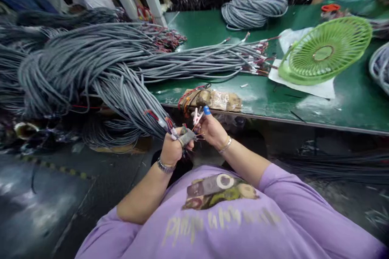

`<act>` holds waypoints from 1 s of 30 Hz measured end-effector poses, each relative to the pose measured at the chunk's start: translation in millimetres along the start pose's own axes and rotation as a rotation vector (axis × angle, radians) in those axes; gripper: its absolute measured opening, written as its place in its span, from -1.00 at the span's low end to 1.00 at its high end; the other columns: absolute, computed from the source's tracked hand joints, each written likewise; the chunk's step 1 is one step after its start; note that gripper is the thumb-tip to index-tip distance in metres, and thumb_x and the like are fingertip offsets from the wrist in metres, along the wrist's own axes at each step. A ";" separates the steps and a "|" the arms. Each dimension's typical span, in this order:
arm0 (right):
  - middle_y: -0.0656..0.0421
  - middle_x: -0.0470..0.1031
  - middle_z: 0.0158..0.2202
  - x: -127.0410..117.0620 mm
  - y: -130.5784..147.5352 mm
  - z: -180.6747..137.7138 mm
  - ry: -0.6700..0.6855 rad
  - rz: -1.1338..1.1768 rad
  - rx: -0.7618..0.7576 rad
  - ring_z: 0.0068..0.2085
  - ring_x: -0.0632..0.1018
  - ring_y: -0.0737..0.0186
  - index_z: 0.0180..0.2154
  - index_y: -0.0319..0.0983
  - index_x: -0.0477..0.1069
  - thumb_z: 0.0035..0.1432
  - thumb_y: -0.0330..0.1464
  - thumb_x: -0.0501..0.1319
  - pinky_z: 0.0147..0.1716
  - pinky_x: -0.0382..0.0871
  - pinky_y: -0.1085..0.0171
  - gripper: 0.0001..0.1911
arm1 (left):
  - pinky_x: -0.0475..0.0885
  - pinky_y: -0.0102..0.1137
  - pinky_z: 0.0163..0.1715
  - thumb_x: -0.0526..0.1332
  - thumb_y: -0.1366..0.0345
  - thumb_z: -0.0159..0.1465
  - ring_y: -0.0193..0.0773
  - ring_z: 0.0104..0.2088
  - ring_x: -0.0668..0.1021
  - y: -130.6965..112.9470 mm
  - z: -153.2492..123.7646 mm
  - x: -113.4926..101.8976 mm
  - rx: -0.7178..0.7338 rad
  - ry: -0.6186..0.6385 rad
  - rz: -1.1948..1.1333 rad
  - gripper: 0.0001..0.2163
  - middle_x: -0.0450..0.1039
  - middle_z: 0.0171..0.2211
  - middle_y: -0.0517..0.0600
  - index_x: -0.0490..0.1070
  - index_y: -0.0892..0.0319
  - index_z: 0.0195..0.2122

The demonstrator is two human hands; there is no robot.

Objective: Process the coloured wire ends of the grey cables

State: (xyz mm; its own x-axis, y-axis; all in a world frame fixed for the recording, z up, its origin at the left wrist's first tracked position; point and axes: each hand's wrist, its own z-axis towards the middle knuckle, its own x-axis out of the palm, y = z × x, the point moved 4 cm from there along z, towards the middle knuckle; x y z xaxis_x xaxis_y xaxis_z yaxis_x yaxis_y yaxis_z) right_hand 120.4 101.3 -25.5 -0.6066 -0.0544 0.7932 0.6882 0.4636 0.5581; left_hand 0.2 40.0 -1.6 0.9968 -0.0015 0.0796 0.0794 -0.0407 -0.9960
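Observation:
My left hand (172, 147) is closed around the end of a grey cable (142, 109) that runs up to the big heap at the left; a taped fingertip presses on its thin coloured wires. My right hand (211, 128) is pinched on a small pink and white clip-like tool (197, 116) right beside those wire ends; its index finger wears a blue cover. Both hands hover just in front of the green table's edge (273, 119).
A large pile of grey cables (75, 60) covers the left. Cut cables with stripped ends (212, 58) lie across the table, a grey coil (253, 10) sits at the back. A green fan grille (326, 50) rests on white paper at right. Other people stand behind.

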 end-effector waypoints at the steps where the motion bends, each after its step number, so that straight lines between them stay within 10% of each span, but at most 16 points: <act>1: 0.26 0.39 -0.55 0.5 -1.0 -0.2 0.020 -0.014 0.010 -0.57 0.31 0.45 -0.38 -0.29 0.47 0.08 0.09 0.24 -0.55 0.27 0.39 -0.47 | 0.31 -0.56 -0.70 0.37 0.18 0.12 -0.44 -0.70 0.42 -1.1 -1.9 0.3 0.017 0.003 -0.018 -0.74 0.43 -0.68 -0.08 0.45 0.24 -0.59; 13: 0.22 0.42 -0.54 -2.3 0.3 -4.2 -0.078 -0.337 -0.247 -0.50 0.35 0.41 -0.50 -0.27 0.43 0.06 0.15 0.18 -0.47 0.23 0.37 -0.42 | 0.32 -0.55 -0.71 0.38 0.19 0.09 -0.44 -0.71 0.42 -4.3 -0.9 5.3 0.039 -0.079 -0.056 -0.77 0.43 -0.69 -0.08 0.48 0.23 -0.57; 30: 0.22 0.45 -0.51 5.4 -6.3 0.9 0.009 0.071 0.077 -0.55 0.37 0.40 -0.40 -0.25 0.43 0.13 0.14 0.14 -0.57 0.27 0.39 -0.44 | 0.35 -0.55 -0.70 0.35 0.19 0.13 -0.43 -0.71 0.42 -1.1 1.0 5.1 0.012 -0.042 0.021 -0.74 0.43 -0.68 -0.08 0.44 0.24 -0.60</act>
State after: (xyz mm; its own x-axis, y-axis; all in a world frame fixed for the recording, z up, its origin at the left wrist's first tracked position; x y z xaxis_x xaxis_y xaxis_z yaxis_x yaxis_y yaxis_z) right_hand 112.4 98.9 -25.0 -0.5533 -0.0263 0.8325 0.6968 0.5331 0.4799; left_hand 5.2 41.0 -0.2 0.9976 0.0401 0.0568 0.0580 -0.0293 -0.9979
